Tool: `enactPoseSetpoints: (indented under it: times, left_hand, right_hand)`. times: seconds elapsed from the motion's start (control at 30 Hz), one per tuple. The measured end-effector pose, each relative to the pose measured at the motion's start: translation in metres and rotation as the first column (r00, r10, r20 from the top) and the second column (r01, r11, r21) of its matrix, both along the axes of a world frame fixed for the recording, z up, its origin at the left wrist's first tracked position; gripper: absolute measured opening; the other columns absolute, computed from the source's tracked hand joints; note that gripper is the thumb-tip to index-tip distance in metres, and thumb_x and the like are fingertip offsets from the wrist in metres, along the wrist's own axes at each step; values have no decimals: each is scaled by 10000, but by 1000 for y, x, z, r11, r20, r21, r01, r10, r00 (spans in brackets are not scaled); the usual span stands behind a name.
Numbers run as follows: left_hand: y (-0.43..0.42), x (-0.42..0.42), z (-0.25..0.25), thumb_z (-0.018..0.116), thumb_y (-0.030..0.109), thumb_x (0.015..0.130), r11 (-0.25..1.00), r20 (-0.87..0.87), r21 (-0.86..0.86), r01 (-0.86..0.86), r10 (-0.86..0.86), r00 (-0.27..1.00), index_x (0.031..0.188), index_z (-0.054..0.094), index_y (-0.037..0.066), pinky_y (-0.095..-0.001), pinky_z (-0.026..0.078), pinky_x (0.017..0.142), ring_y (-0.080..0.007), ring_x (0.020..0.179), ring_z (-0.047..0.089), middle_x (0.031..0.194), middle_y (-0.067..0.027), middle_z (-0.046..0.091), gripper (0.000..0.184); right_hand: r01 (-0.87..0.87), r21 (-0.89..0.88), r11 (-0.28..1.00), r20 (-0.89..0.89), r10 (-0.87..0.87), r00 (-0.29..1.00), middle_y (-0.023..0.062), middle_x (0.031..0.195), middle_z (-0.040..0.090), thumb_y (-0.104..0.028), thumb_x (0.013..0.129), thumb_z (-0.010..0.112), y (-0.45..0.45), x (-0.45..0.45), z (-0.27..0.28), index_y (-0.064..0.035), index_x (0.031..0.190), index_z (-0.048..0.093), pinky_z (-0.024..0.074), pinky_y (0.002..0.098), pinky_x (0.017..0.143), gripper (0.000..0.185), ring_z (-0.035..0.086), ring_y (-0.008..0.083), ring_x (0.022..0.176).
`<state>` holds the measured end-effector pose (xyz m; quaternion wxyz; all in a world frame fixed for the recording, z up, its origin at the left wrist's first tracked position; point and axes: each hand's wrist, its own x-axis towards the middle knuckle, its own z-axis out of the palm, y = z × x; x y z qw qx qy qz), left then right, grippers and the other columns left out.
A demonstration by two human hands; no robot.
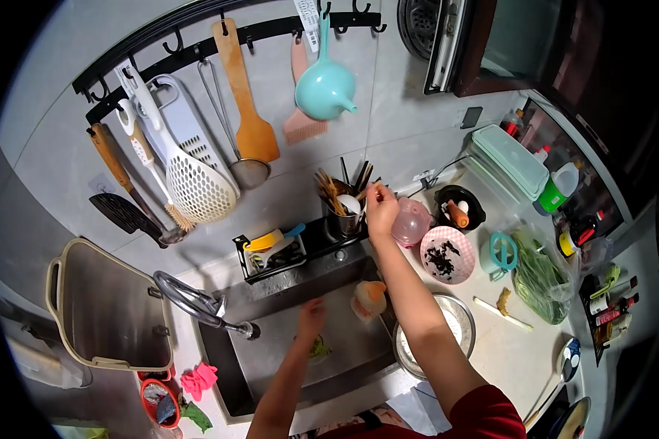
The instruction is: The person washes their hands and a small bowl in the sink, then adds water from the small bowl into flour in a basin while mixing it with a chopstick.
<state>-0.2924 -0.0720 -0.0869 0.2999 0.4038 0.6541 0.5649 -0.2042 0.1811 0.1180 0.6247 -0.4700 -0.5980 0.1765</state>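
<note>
Kitchen: utensil cup beside right hand

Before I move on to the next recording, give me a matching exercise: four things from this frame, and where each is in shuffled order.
1. Left hand
2. Right hand
3. Turquoise funnel
4. Pink checked bowl

A. On the counter, with dark pieces inside
B. Over the sink
C. Next to the utensil cup, as seen from above
D. Hanging from the wall rail

Pairs: 1-B, 2-C, 3-D, 4-A
</note>
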Motion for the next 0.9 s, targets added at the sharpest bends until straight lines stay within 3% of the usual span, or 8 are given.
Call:
enactPoseSetpoints:
  times: [0.2,0.3,0.4,0.5,0.6,0.73,0.83,0.9]
  left_hand:
    - [-6,9,28,564,8,792,984,57,-99,148,-143,988,1039,553,15,-259,470,686,-156,896,566,1042,-93,549,247]
    - [-4,31,58,546,31,815,995,-49,27,93,-92,995,1096,519,27,-259,463,687,-169,932,550,1085,-108,519,282]
    - [-6,64,116,550,96,835,983,-141,182,-22,48,989,1155,474,45,-319,446,788,-240,964,534,1126,-137,495,333]
    - [-18,96,175,561,143,828,936,-595,321,143,82,800,1205,433,62,-432,357,923,-308,970,508,1173,-157,462,406]
    - [-37,125,185,543,160,824,895,-787,146,422,-154,598,1121,488,46,-534,244,962,-313,943,514,1064,-148,542,323]
    - [-59,147,138,496,129,840,862,-690,-49,505,-395,607,849,538,50,-491,251,970,-269,886,556,788,-69,622,90]
    - [-72,169,117,469,128,869,853,-248,-68,517,-517,819,849,539,38,-400,333,918,-241,809,581,763,-87,620,116]
    - [-74,191,107,396,226,946,902,351,55,427,-418,838,823,524,15,-270,436,735,-140,772,581,779,-82,632,276]
  right_hand:
    - [89,190,978,-206,-49,977,54,747,515,-143,872,543,-46,46,27,-4,803,539,397,262,574,155,460,140,633]
    - [180,281,943,-283,-97,954,12,767,486,-134,918,467,-80,84,27,-36,869,497,358,195,537,113,403,57,607]
    - [31,121,992,-466,29,884,1,725,454,-122,917,452,-143,117,14,-38,862,477,334,189,497,103,375,50,558]
    - [-43,-12,999,-410,35,911,-3,710,455,-105,904,472,-202,140,-16,-25,818,477,348,204,505,117,387,66,547]
    - [-168,-207,964,-395,75,916,6,704,460,-89,885,511,-256,154,-32,-20,778,483,356,202,533,130,411,66,607]
    - [-185,-269,945,-411,61,909,25,757,469,-57,851,554,-299,176,-58,2,942,542,380,202,568,109,430,70,656]
    - [-13,-296,955,-161,-37,986,75,875,531,-98,831,586,-331,195,-70,2,1073,526,438,251,635,268,526,138,726]
    - [84,-327,941,99,-54,994,94,914,562,-113,841,581,-355,213,-87,11,1100,504,462,282,694,297,565,160,776]
